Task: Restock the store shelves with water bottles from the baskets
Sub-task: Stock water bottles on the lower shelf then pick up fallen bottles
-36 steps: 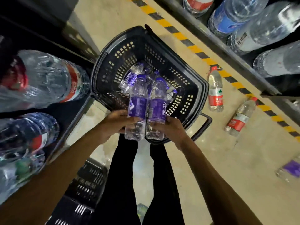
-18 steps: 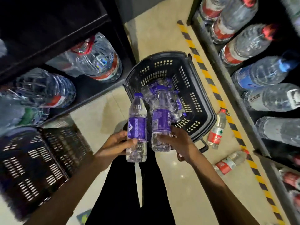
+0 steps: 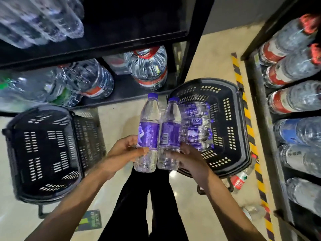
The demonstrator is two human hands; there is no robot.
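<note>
My left hand (image 3: 124, 151) grips a clear water bottle with a purple label and cap (image 3: 149, 129), held upright. My right hand (image 3: 186, 158) grips a second purple-labelled bottle (image 3: 169, 134) right beside it, the two bottles touching. Behind them on the floor stands a black basket (image 3: 231, 129) holding several more purple-labelled bottles (image 3: 195, 129). A second black basket (image 3: 43, 153) lies at the left and shows no bottles inside. The dark shelf unit (image 3: 121, 40) rises ahead, with large water jugs (image 3: 147, 66) on its lowest level.
The right-hand shelving (image 3: 260, 105) is packed with large red- and blue-labelled bottles (image 3: 291, 100). A yellow-black stripe (image 3: 250, 129) runs along its foot. Two red-labelled bottles (image 3: 240, 180) lie on the floor at the right. My dark-trousered legs stand below.
Both bottles have been lifted out of the basket and raised. My view has turned left and up, so the left shelf and the second basket now fill more of the frame.
</note>
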